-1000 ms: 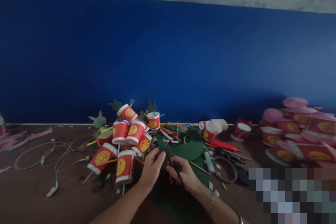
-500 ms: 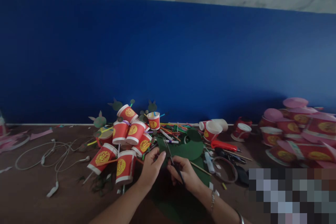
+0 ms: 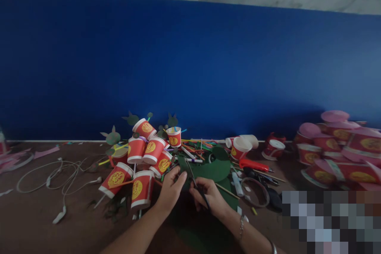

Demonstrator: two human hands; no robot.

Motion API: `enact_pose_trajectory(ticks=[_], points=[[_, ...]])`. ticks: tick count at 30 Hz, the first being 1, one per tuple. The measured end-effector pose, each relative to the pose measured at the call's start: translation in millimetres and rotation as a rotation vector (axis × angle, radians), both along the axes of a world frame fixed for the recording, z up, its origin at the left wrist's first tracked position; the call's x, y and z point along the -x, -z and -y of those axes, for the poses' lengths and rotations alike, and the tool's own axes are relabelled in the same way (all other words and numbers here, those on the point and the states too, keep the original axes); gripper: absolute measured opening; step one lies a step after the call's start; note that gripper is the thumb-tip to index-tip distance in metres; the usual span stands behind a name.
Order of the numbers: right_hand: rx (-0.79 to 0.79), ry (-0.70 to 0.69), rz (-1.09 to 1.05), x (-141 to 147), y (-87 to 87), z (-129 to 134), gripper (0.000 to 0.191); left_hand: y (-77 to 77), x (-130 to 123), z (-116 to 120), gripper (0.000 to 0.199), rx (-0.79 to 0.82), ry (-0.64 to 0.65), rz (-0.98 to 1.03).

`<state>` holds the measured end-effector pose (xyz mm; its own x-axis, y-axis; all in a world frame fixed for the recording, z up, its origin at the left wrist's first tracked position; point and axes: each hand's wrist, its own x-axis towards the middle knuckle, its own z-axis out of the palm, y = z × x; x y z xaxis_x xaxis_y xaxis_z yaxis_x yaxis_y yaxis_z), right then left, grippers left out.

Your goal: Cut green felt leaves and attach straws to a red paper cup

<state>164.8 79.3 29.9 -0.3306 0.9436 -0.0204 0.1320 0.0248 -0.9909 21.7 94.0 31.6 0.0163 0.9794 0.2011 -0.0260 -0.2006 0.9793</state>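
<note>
Between the fingers and thumb of my left hand [image 3: 172, 186] is a piece of dark green paper [image 3: 185, 166]. My right hand [image 3: 210, 196] is closed round the handles of black scissors [image 3: 198, 186], whose blades point up and left over that green piece. How far the blades are apart is hard to tell. More green paper [image 3: 218, 170] lies just beyond my right hand, with a thin wooden stick [image 3: 228, 191] on it. Red and white paper cups [image 3: 143, 189] stand and lean close to the left of my left hand.
White earphones [image 3: 59, 216] with a looped cable lie at left. Coloured straws [image 3: 202, 145] are heaped behind my hands. To the right are a red glue gun [image 3: 256, 165], a tape ring [image 3: 263, 196], a glue stick [image 3: 237, 184] and stacked cups with pink paper [image 3: 335, 116]. A blue wall [image 3: 190, 67] rises behind.
</note>
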Motion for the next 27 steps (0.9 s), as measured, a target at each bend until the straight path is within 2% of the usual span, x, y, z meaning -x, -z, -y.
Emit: enact_pose_trajectory(ticks=[11,27], points=[[0.016,-0.010,0.005,1,-0.5,1,0.035,7.2,0,-2,0.026,-0.027,-0.057,-0.021],[0.026,-0.024,0.021,0,-4.0,0,0.032,11.3,3,-7,0.028,-0.032,-0.034,-0.055]])
